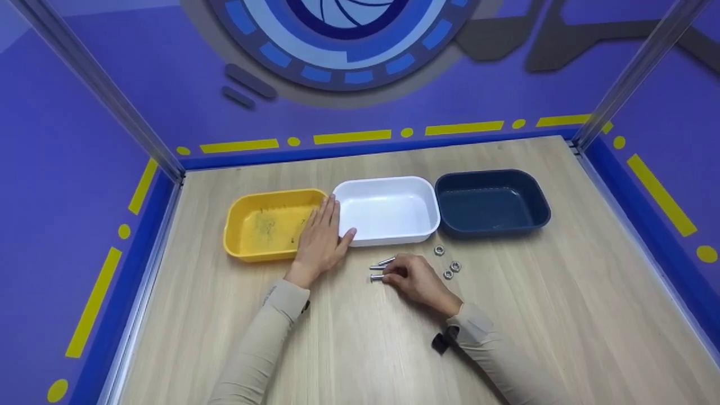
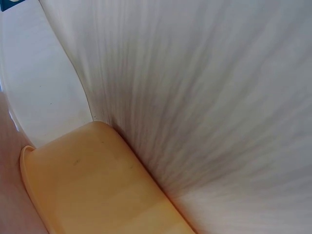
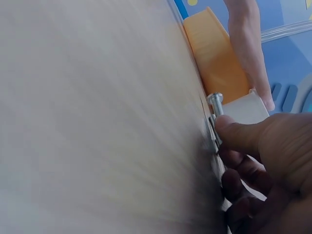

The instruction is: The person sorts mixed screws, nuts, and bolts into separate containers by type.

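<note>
Here at the bottom of the frame, two beige sleeves (image 1: 253, 343) reach in over the pale wooden desk (image 1: 349, 360), a black strap (image 1: 440, 344) showing by the right cuff. Now the right hand (image 1: 422, 283), just below and right of centre: thumb and fingers pinch a bolt (image 1: 376, 278), its head pointing left. The right wrist view catches that grip up close, the bolt's head poking out beyond the thumb.

Right beside it, two more bolts (image 1: 377, 268) lie on the desk, partly behind the fingers. And over to the right of that hand, three nuts (image 1: 455, 266) sit in a loose cluster.

Farther up, left of centre, it's the left hand (image 1: 320, 239), fingers straight and together, laid where the yellow tray (image 1: 264, 256) and the white tray (image 1: 388, 219) meet, thumb out at the white one's near corner. Dark specks dot the yellow tray's floor. At right of centre the dark blue tray (image 1: 492, 208) completes the row, against the white one.

And across the top, the purple wall (image 1: 337, 115) carries yellow dashes and a big round design.
</note>
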`<state>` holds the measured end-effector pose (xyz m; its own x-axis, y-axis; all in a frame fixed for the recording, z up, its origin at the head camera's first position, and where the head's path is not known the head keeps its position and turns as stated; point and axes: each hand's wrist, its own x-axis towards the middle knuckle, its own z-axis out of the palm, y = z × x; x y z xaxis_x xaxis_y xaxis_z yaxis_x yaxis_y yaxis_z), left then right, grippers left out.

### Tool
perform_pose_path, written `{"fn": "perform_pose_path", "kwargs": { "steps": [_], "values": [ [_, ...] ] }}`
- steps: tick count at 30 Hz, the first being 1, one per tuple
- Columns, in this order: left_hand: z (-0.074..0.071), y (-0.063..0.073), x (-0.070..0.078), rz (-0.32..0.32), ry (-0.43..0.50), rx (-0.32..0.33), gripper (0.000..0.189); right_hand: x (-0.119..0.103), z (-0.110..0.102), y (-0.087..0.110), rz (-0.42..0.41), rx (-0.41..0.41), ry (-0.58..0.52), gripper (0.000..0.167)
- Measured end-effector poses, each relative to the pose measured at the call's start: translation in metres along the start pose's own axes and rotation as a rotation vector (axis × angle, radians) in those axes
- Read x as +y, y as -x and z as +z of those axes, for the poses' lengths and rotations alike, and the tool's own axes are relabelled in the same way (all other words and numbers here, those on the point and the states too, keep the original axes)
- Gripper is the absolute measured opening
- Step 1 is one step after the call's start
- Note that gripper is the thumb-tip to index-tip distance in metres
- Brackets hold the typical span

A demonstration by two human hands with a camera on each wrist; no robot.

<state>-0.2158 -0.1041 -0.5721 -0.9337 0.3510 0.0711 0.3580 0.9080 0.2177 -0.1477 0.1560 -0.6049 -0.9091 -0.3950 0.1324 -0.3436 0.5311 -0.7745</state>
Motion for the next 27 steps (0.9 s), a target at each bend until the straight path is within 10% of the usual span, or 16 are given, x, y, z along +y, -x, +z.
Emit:
{"fn": "perform_pose_path", "kwargs": {
  "steps": [27],
  "values": [
    [0.0,0.001,0.0,0.013,0.011,0.021,0.085,-0.027,-0.027,-0.023,-0.124,0.079,-0.004,0.005]
  ]
}}
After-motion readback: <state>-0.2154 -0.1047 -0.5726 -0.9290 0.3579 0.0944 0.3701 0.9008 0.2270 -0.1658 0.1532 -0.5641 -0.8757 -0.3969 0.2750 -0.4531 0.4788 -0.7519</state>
